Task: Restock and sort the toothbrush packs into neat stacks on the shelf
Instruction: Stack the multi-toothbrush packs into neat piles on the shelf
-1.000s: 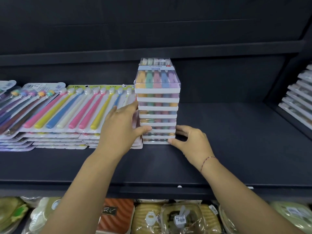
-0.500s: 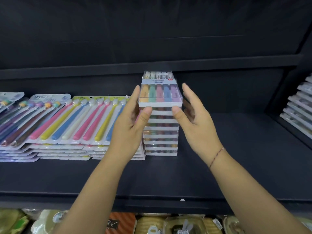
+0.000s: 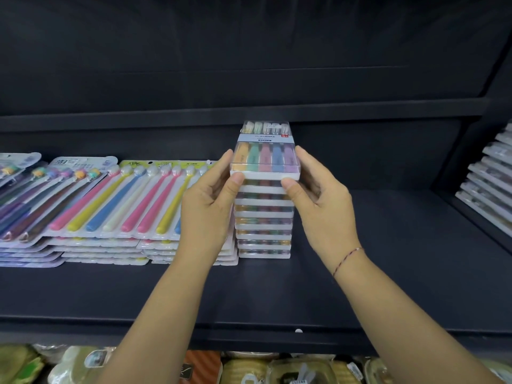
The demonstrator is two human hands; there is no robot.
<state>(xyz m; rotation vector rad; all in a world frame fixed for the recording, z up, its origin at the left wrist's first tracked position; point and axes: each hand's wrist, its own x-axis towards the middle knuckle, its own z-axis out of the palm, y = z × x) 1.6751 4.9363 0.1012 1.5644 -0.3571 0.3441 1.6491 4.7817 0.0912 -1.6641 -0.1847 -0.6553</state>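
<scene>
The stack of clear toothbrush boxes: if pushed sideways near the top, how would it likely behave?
The stack is tall and narrow, so it would probably topple or shear rather than slide along the shelf. Its boxes look rigid and glossy, so layers may slip apart. The left hand and right hand grip only the top box.

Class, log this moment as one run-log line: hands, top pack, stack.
top pack: atop boxed stack | left hand: holds its left side | right hand: holds its right side | flat packs: stacked to left
</scene>
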